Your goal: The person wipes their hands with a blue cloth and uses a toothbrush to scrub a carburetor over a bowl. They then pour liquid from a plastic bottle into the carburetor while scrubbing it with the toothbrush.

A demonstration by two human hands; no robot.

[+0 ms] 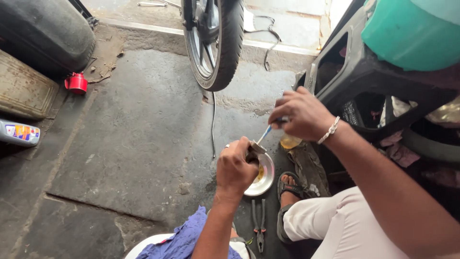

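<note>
My left hand (235,169) is closed around a small metal part (256,149) and holds it over a round metal dish (266,178) on the floor. There is yellowish liquid in the dish. My right hand (302,115), with a metal bracelet at the wrist, grips a thin blue-handled brush (266,132). The brush tip touches the metal part. A small container of amber liquid (290,142) sits just below my right hand.
A motorcycle wheel (214,41) stands ahead on the concrete floor. Pliers (259,224) lie near my sandalled foot (289,184). A red cap (76,83) and an oil bottle (18,133) are at the left. A black plastic frame (364,72) and teal tub (412,31) stand on the right.
</note>
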